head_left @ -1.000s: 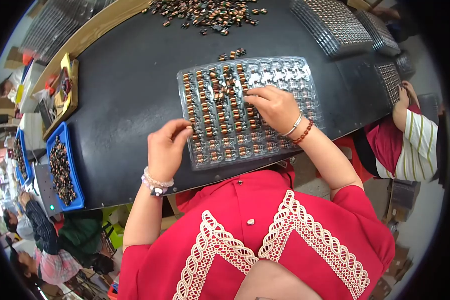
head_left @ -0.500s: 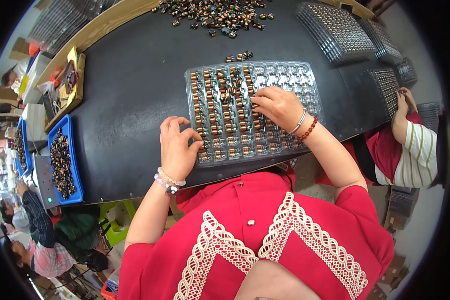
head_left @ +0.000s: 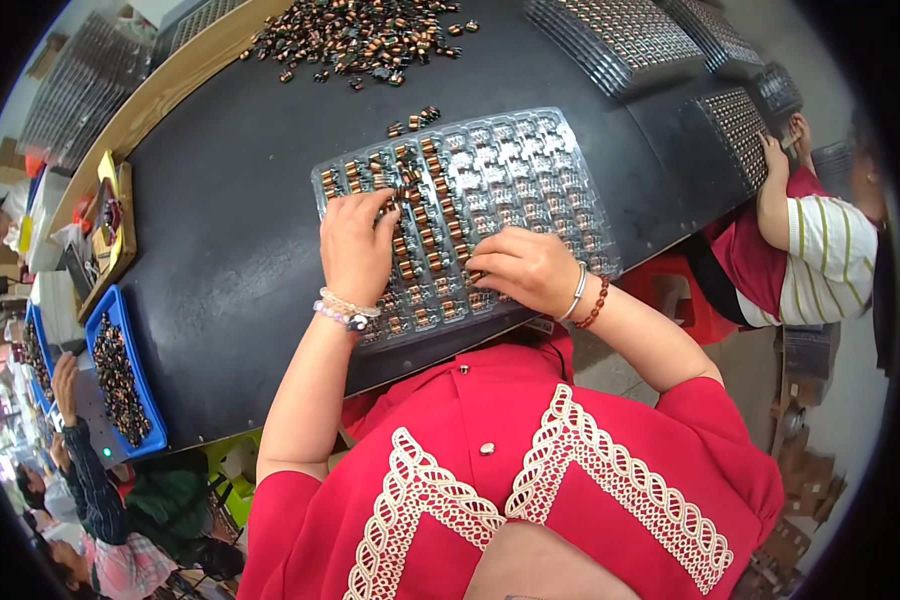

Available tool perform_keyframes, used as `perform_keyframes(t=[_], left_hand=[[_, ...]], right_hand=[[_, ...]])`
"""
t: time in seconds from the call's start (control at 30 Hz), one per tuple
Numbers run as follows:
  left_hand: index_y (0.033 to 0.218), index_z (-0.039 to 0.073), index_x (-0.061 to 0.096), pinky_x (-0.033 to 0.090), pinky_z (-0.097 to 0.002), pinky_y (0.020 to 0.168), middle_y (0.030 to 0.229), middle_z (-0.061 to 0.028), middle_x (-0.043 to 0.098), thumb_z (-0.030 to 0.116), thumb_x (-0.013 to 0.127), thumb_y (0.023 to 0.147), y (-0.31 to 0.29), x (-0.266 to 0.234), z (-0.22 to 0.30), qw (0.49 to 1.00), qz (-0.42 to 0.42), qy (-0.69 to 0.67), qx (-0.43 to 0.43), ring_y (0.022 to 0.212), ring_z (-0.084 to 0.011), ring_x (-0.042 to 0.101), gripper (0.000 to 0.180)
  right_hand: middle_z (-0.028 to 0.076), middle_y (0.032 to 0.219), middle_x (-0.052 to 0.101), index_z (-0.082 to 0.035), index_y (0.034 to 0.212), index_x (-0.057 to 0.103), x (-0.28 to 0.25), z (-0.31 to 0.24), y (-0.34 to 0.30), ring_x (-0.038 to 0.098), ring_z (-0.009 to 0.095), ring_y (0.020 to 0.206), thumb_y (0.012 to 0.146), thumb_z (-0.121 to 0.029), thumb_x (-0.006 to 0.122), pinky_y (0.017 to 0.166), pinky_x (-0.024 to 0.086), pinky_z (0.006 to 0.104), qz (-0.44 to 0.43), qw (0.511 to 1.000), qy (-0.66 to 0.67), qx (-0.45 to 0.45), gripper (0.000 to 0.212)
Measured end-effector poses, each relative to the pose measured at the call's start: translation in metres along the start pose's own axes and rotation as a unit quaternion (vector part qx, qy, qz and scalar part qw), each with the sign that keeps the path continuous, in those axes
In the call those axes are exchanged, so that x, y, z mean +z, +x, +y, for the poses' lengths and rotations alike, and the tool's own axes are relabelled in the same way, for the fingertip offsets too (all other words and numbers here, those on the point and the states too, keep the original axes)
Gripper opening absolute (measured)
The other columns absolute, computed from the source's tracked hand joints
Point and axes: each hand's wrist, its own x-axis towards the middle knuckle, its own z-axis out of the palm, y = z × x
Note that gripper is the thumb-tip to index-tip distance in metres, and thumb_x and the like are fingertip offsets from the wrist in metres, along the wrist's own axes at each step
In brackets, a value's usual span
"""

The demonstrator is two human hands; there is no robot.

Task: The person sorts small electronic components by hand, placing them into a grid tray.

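Note:
A clear plastic tray (head_left: 582,168) with rows of pockets lies tilted on the dark table. Small copper-wound coils (head_left: 440,180) fill its left columns, while the pockets on the right hold none. At the loose coils on the tray's upper left, my left hand (head_left: 355,240) has thumb and forefinger closed around a copper coil. My right hand (head_left: 532,272) pinches another coil at a pocket low in the rightmost filled column; its fingertips partly cover it. Just past the tray's far edge, a few loose coils (head_left: 413,122) lie on the table.
A large heap of coils (head_left: 355,40) lies at the far side. Stacked filled trays (head_left: 620,45) stand far right, near a co-worker's hands (head_left: 778,155) on another tray. At left are a blue bin (head_left: 148,405) of coils and a wooden table rim (head_left: 160,95).
My left hand has moved from the tray's near left edge up to the loose coils. My right hand has come nearer along its column. The whole view has shifted and turned slightly.

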Motion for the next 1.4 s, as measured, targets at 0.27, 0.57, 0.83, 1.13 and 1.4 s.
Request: perform_keyframes(t=[0.27, 0.57, 0.83, 1.13, 1.4], left_hand=[[0.087, 0.003, 0.064, 0.047, -0.0382, 0.078, 0.088, -0.0093, 0.062, 0.009, 0.066, 0.078, 0.002, -0.011, 0.004, 0.992, -0.103, -0.057, -0.038, 0.087, -0.0270, 0.058, 0.012], [0.092, 0.000, 0.064, 0.051, -0.0309, 0.068, 0.087, -0.0109, 0.065, 0.005, 0.066, 0.078, -0.004, -0.026, -0.001, 0.975, -0.032, -0.196, -0.095, 0.073, -0.0211, 0.064, 0.015], [0.083, 0.006, 0.067, 0.042, -0.0369, 0.089, 0.103, -0.0085, 0.055, 0.006, 0.072, 0.071, -0.040, -0.054, -0.006, 0.995, -0.048, -0.067, -0.048, 0.102, -0.0263, 0.050, 0.013], [0.078, 0.007, 0.068, 0.030, -0.0450, 0.101, 0.118, -0.0109, 0.049, 0.007, 0.071, 0.068, -0.070, -0.040, 0.004, 0.991, -0.087, -0.056, -0.079, 0.121, -0.0351, 0.034, 0.011], [0.078, 0.008, 0.067, 0.025, -0.0499, 0.103, 0.125, -0.0121, 0.047, 0.010, 0.071, 0.070, -0.075, -0.038, 0.010, 0.996, -0.060, 0.011, -0.061, 0.127, -0.0387, 0.029, 0.009]], right_hand=[[0.005, 0.093, 0.061, -0.008, 0.091, 0.065, 0.010, 0.003, -0.008, 0.061, 0.020, 0.078, 0.072, -0.012, 0.071, 0.066, 0.051, 0.0299, -0.009, 0.999, 0.041, 0.005, 0.021], [0.007, 0.097, 0.061, -0.008, 0.091, 0.066, 0.001, -0.004, 0.006, 0.062, 0.021, 0.082, 0.073, -0.013, 0.070, 0.066, 0.053, 0.0307, -0.031, 0.999, -0.008, 0.006, 0.019], [-0.001, 0.112, 0.058, -0.019, 0.112, 0.061, 0.032, 0.021, 0.089, 0.059, 0.016, 0.090, 0.077, -0.010, 0.060, 0.066, 0.054, 0.0274, -0.063, 0.974, -0.219, 0.008, 0.036], [0.008, 0.099, 0.055, -0.007, 0.107, 0.059, 0.032, 0.021, 0.085, 0.060, 0.024, 0.087, 0.075, -0.008, 0.068, 0.070, 0.052, 0.0327, -0.028, 0.995, -0.091, -0.025, 0.033], [0.009, 0.101, 0.056, -0.003, 0.096, 0.054, 0.027, 0.015, 0.057, 0.059, 0.027, 0.090, 0.075, -0.007, 0.068, 0.076, 0.050, 0.0357, -0.038, 0.998, -0.040, 0.030, 0.026]])
